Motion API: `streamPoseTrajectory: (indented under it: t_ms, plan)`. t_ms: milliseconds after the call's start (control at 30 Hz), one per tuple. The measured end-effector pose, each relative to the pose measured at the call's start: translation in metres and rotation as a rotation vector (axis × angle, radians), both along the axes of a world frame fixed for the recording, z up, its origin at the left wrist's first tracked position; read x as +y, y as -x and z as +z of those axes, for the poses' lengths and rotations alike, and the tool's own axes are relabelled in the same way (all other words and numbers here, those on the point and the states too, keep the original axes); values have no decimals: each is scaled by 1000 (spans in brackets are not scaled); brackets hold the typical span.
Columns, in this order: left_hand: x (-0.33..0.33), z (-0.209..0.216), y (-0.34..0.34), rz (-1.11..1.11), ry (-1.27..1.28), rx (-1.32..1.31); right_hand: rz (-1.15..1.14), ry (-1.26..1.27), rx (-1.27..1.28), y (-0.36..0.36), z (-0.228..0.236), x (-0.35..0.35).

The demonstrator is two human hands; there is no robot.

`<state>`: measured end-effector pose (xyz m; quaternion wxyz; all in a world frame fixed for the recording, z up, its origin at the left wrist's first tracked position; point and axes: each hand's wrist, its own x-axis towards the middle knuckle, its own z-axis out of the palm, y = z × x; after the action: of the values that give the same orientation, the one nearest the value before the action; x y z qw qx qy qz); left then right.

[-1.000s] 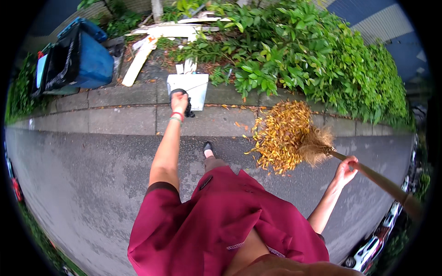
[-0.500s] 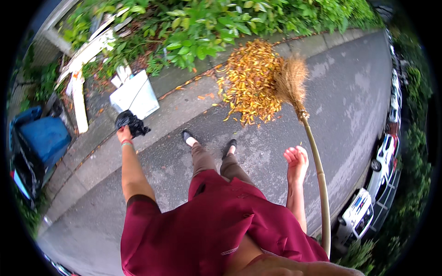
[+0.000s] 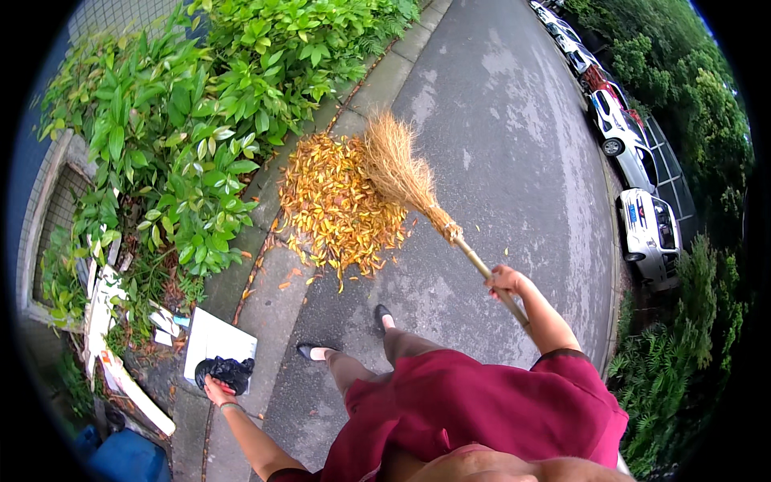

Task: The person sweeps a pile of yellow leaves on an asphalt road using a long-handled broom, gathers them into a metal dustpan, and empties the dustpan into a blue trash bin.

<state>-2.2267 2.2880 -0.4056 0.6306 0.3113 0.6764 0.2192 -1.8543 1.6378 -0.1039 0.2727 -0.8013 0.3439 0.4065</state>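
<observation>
My right hand [image 3: 504,280] is closed round the bamboo handle of a straw broom [image 3: 401,165]. The handle slants up and away to the left from my hand, and the bristles rest against the right side of a heap of yellow leaves [image 3: 333,209]. Out to the left, my left hand [image 3: 219,391] grips a crumpled black plastic bag [image 3: 227,373]. Behind the bag, a white box-like piece [image 3: 218,333] is partly covered by it. The lower end of the broom handle is hidden behind my right arm.
A stone kerb [image 3: 265,293] runs between the asphalt road [image 3: 482,161] and green bushes [image 3: 217,120]. White broken boards [image 3: 132,386] lie at the left, with a blue bin [image 3: 128,459] below them. Parked cars [image 3: 646,225] line the far right.
My right hand was off the broom and now grips its handle. My view and body have turned, so the leaves appear farther left. The black bag is still in my left hand.
</observation>
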Motion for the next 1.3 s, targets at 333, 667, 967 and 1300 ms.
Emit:
streamPoseTrajectory:
  t_ms: [333, 667, 967, 1300]
  plan:
    - [-88, 101, -84, -126, 25, 399, -1030, -1038, 18, 10, -170, -61]
    - [-123, 43, -98, -1562, -1682, 616, -1066, -1085, -67, -131, -165, -91]
    - [-171, 29, -197, -1723, -1645, 377, -899, -1327, 89, -181, -143, -102]
    - [-192, -13, -238, -1783, -1555, 312, -1073, -1303, 116, -257, -240, -67]
